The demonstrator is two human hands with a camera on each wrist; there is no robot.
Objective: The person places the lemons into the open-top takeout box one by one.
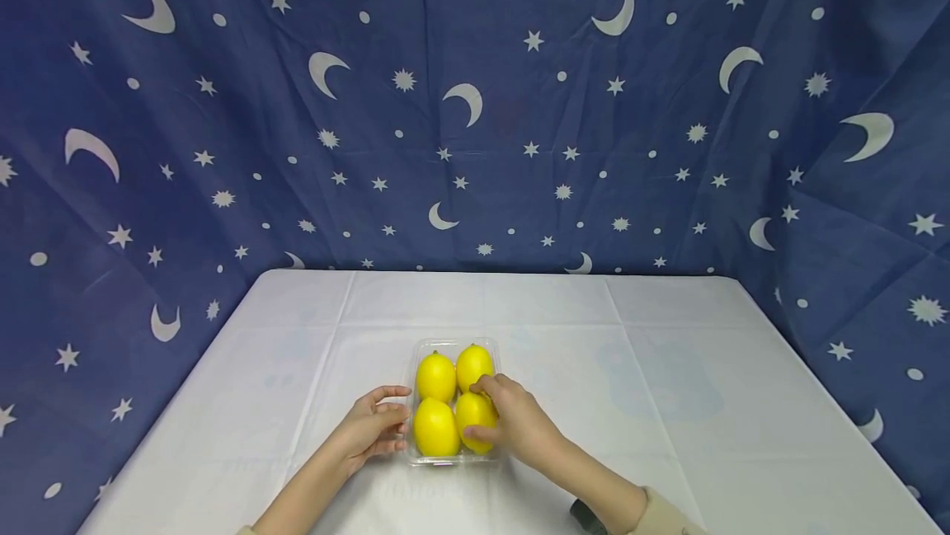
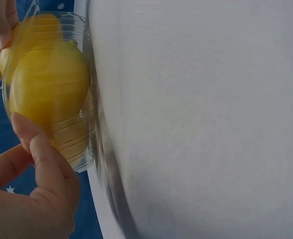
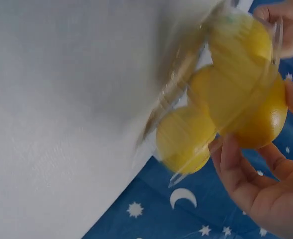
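Observation:
A clear plastic container (image 1: 453, 462) holds several yellow lemons in two rows. My right hand (image 1: 523, 424) grips the near right lemon (image 1: 475, 415), its thumb on the near side and its fingers on the far side. That lemon (image 3: 261, 119) sits at the container's rim in the right wrist view. At the container's left side, my left hand (image 1: 371, 424) has its fingers spread and slightly bent, fingertips at the wall. In the left wrist view, a fingertip of the left hand (image 2: 42, 184) overlaps the rim beside a lemon (image 2: 52, 84).
The container stands on a table with a white cloth (image 1: 594, 395) marked by fold creases. Behind and at both sides hangs a blue curtain (image 1: 512, 106) with moons and stars. A dark object (image 1: 586, 516) shows beside my right forearm at the near edge.

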